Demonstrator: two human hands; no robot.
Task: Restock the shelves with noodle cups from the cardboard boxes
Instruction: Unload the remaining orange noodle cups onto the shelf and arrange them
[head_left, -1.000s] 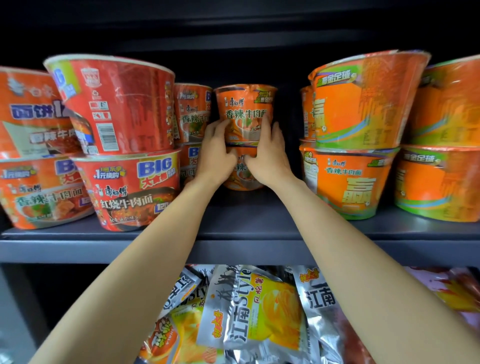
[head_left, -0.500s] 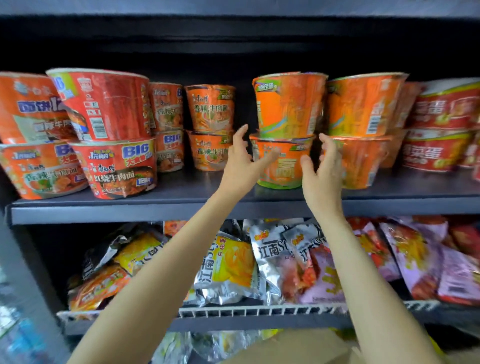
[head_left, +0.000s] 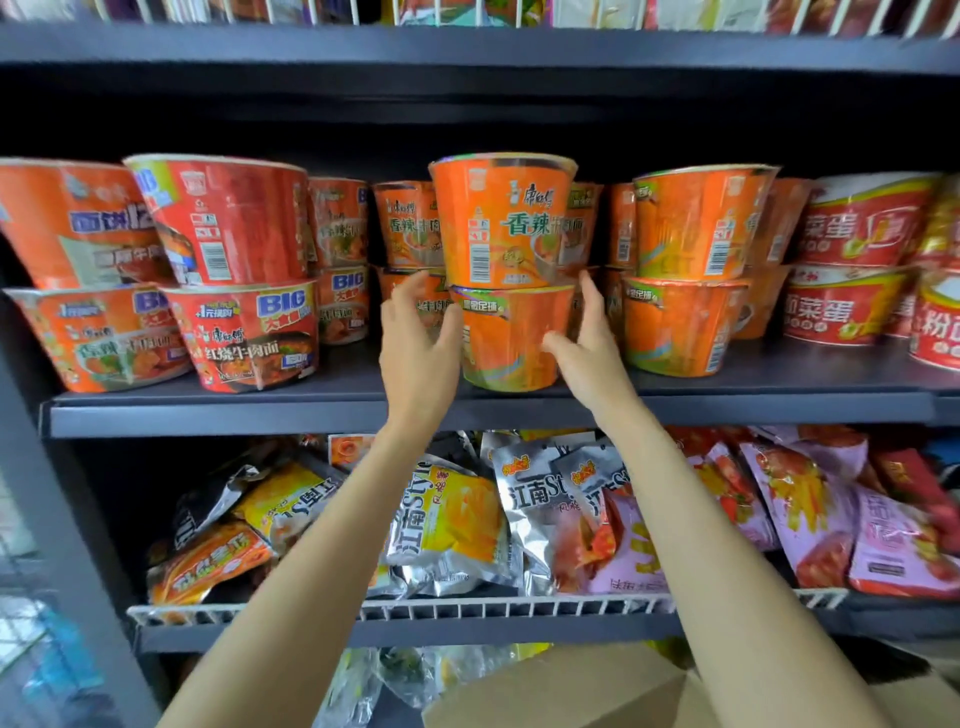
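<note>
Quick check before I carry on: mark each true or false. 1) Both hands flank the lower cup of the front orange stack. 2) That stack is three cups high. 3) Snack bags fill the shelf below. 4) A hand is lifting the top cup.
1) True: left hand and right hand sit either side of the lower orange cup.
2) False: two cups; the upper orange cup tops it.
3) True: snack bags lie there.
4) False: neither hand holds it.
</note>
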